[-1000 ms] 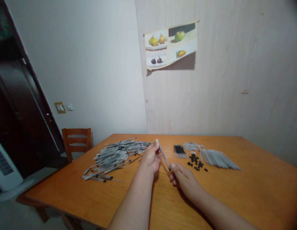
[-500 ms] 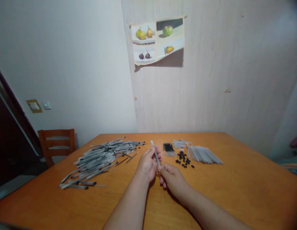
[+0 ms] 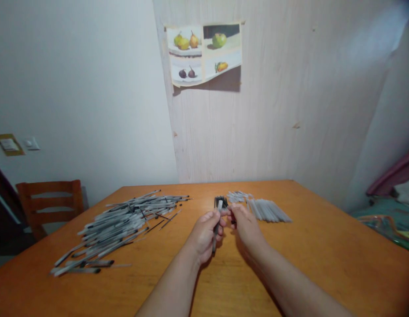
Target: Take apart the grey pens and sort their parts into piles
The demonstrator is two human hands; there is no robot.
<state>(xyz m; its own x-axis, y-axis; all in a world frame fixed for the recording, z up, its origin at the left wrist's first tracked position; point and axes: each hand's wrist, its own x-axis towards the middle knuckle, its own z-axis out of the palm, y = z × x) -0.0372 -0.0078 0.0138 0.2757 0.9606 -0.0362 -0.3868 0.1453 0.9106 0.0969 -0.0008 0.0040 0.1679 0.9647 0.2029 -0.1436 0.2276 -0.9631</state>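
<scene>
Left hand (image 3: 203, 233) curled snugly around pen (image 3: 215, 237); right hand (image 3: 245, 220) angled inward beside it, fingers bent; cannot tell its hold.

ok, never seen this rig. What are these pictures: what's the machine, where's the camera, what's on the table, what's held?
There's no machine: these are a person's two bare hands, seen by one camera worn on the head, looking forward and down. The left hand holds a slim pen-like tube. The right hand is close beside it, fingers pinched; whether they grip something is too small to tell. On the wooden table, a loose heap of pen-like sticks lies to the left. Beyond the hands are dark-ended sticks, partly hidden, small clear pieces and a row of clear tubes.
</scene>
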